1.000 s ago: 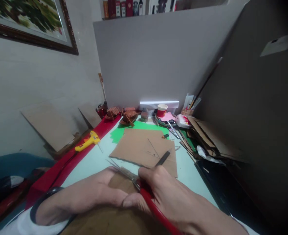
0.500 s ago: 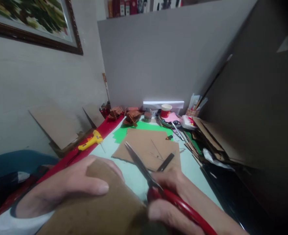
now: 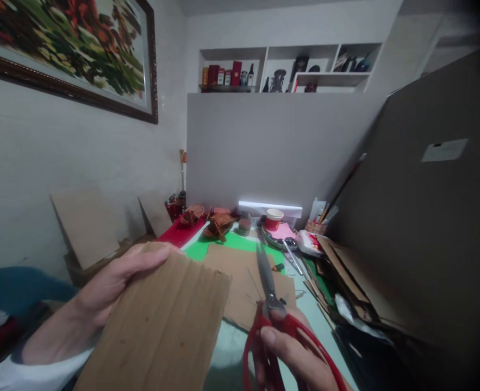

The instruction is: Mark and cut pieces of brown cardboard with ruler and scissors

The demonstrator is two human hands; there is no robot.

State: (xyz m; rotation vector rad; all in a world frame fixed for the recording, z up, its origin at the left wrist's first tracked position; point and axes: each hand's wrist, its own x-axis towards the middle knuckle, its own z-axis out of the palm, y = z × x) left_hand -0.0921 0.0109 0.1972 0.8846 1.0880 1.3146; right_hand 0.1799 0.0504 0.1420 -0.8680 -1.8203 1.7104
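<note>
My left hand (image 3: pixel 117 282) grips the upper left edge of a corrugated cardboard piece (image 3: pixel 162 320), thumb on its face and the other fingers hidden behind. The piece is tilted up close to me. In my right hand (image 3: pixel 292 347) is a pair of scissors (image 3: pixel 270 293) with red handles, its blades closed together and pointing up and away. The blades stand apart from the cardboard, to its right. Beyond them a flat cardboard sheet (image 3: pixel 240 290) with drawn lines lies on green paper (image 3: pixel 194 250).
Small brown model boats (image 3: pixel 219 225) stand at the back. A red paper cup (image 3: pixel 274 220) is by a pink sheet. On the right are a pen holder (image 3: pixel 316 227) and stacked cardboard (image 3: pixel 346 271). Grey panels (image 3: pixel 280 146) enclose the table's back and right.
My view has risen, showing the shelf. The held cardboard has turned more upright toward me. The scissors have swung from pointing up-left to nearly straight up. The raised cardboard now hides the yellow glue gun.
</note>
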